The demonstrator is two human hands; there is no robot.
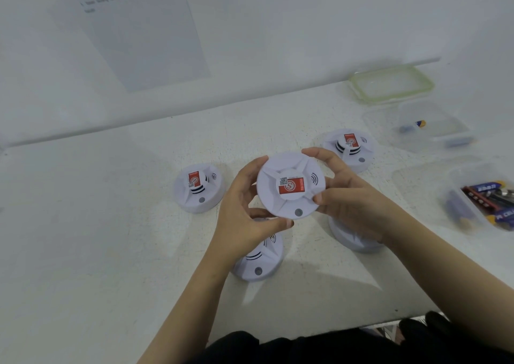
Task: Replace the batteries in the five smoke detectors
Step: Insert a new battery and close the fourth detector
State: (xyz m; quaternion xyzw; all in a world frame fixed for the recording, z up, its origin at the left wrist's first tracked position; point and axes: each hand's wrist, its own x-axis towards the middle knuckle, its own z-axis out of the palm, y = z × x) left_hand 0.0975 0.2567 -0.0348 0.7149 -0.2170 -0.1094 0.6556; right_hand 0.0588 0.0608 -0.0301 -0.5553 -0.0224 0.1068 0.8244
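Fingers (254, 167) of left hand (239, 208), right hand (356, 199) grip one detector (290, 187); four detectors (199, 188) (349, 149) (260, 259) (347, 238) rest on table (111, 224).

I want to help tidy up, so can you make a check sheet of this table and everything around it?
Surface: white table, scuffed.
Job's things: held smoke detector, lifted, label up; left detector, far detector, near detector, right detector on the table; batteries in right tub; one battery in far tub.
Clutter: green-rimmed lid lying flat.
Hands: left hand and right hand grip the held smoke detector's rim.
Cables: nothing seen.
Surroundings: white wall, printed sheet, unreadable.
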